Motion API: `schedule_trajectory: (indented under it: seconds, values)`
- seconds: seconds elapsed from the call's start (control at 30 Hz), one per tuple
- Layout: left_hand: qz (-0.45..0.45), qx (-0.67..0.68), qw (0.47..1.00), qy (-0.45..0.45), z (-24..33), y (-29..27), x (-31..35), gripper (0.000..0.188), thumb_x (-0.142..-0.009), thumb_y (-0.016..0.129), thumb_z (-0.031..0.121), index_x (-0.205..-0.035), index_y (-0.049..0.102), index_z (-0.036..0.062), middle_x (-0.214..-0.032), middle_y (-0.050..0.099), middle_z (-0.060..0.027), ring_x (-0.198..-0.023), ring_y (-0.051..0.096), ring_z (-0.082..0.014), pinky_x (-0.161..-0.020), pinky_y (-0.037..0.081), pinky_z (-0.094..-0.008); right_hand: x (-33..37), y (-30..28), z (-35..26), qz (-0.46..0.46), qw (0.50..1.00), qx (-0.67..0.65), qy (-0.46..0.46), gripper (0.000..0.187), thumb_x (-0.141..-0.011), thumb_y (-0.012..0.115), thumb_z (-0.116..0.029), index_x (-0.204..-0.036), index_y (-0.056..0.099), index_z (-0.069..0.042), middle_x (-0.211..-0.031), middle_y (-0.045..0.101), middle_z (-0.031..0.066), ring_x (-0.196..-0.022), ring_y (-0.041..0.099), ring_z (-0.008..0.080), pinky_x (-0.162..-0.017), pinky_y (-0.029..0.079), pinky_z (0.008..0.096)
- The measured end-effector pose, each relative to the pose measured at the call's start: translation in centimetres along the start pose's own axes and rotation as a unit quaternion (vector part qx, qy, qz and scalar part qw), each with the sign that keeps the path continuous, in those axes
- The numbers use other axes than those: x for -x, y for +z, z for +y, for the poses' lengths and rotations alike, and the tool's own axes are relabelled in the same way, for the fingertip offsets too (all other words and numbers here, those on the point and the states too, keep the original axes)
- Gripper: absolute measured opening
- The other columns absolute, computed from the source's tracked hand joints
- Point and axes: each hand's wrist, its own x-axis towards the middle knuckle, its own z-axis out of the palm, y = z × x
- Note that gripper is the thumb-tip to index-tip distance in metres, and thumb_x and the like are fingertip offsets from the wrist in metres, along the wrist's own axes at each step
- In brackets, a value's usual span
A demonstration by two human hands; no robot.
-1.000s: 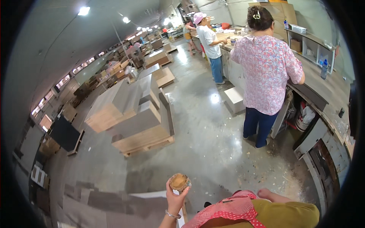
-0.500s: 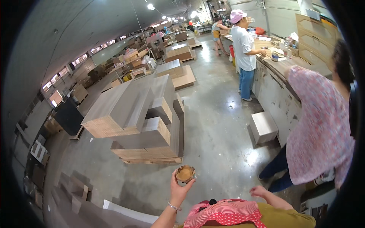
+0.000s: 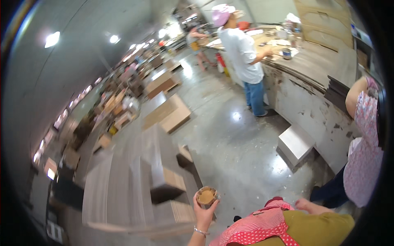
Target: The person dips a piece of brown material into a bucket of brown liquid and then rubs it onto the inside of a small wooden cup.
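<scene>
My left hand (image 3: 204, 215) is wrapped round a small round cup of brown paste (image 3: 207, 196), its opening facing up. The cup's rim is smeared brown. A bracelet circles that wrist. On the other side of my body, my right hand (image 3: 302, 204) hangs low beside my olive sleeve. It touches nothing that I can see, and its fingers are too small and blurred to read. Nearest to the cup is a large stack of grey wood-grain boards (image 3: 135, 188), just to its left.
A long workbench (image 3: 303, 98) runs along the right, where a person in a white shirt (image 3: 242, 53) works. Another person in a floral top (image 3: 361, 176) stands close at my right. A pale box (image 3: 296, 143) sits on the floor by the bench. More board stacks (image 3: 168, 112) lie ahead.
My view has swung and tilted to the right, blurring the board stack. The floral-topped person now shows farther toward the right edge. The cup stays in my left hand.
</scene>
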Motion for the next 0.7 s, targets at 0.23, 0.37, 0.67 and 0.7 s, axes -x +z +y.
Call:
schedule_trajectory:
  seconds: [0.23,0.37,0.67,0.7]
  values:
    - [0.059,0.008,0.998,-0.003,-4.4,3.5,-19.5,0.075,-0.068,0.081,0.009,-0.129,0.039,-0.0012,-0.12,0.053,-0.0125,-0.11,0.054,-0.0213,-0.098,0.041,-0.0341,-8.9,-7.4,-2.9,-0.088,0.987,-0.026,0.128,0.028,-0.071,0.064,-0.029,-0.092,0.073,-0.013,-0.087,0.071,0.0098,-0.085,0.068,0.0224,-0.075,0.053,0.0345]
    - [0.087,0.01,0.996,0.013,-6.7,3.6,-30.8,0.074,-0.068,0.08,0.007,-0.128,0.039,-0.0016,-0.117,0.054,-0.013,-0.109,0.054,-0.0225,-0.097,0.042,-0.0352,-28.0,-11.8,-13.9,-0.059,0.992,0.096,-0.05,0.032,-0.068,0.058,-0.029,-0.089,0.072,-0.01,-0.086,0.069,0.0159,-0.082,0.066,0.0305,-0.072,0.051,0.0425]
    - [0.095,-0.002,0.995,-0.012,-11.8,5.3,-56.1,0.067,-0.069,0.08,0.007,-0.124,0.042,-0.0027,-0.115,0.056,-0.0129,-0.106,0.057,-0.0221,-0.092,0.045,-0.0342,-43.8,-34.6,-57.3,0.091,0.962,0.0,-0.259,0.031,-0.073,0.053,-0.015,-0.101,0.068,-0.011,-0.096,0.068,0.0143,-0.091,0.065,0.0313,-0.079,0.051,0.0408]
    - [0.092,-0.028,0.995,0.01,-13.2,4.9,-58.8,0.067,-0.07,0.08,0.007,-0.124,0.042,-0.0028,-0.115,0.056,-0.0131,-0.106,0.057,-0.022,-0.092,0.045,-0.0343,-45.3,-34.9,-59.8,0.096,0.958,-0.024,-0.27,0.031,-0.073,0.054,-0.013,-0.101,0.068,-0.011,-0.095,0.069,0.0128,-0.09,0.065,0.0308,-0.079,0.051,0.04]
